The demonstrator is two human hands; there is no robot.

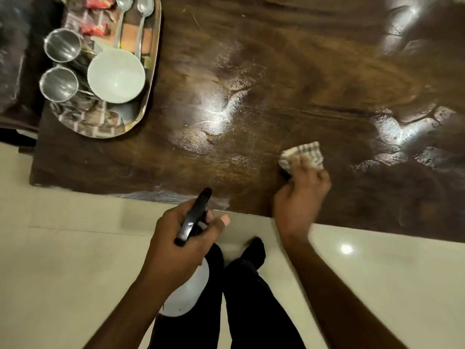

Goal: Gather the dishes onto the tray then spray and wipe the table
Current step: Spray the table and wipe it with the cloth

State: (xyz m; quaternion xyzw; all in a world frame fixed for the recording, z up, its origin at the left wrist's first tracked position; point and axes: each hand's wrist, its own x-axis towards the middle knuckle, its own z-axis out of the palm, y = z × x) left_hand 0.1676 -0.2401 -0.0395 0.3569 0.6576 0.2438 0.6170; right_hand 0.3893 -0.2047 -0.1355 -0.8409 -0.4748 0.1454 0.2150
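My right hand (300,192) presses a striped cloth (305,153) flat on the dark wooden table (289,79), near its front edge. My left hand (180,241) grips a spray bottle (187,290) with a black trigger head and white body, held just off the table's front edge, nozzle toward the table. Wet streaks glisten on the wood at the centre and right. A steel tray (151,79) at the table's left end carries a white bowl (116,76), two steel cups (63,45), two spoons (144,8) and red wrappers.
A dark chair (17,59) stands against the table's left end, beside the tray. Pale tiled floor (75,260) lies below the table's front edge, where my black-trousered legs (251,298) stand.
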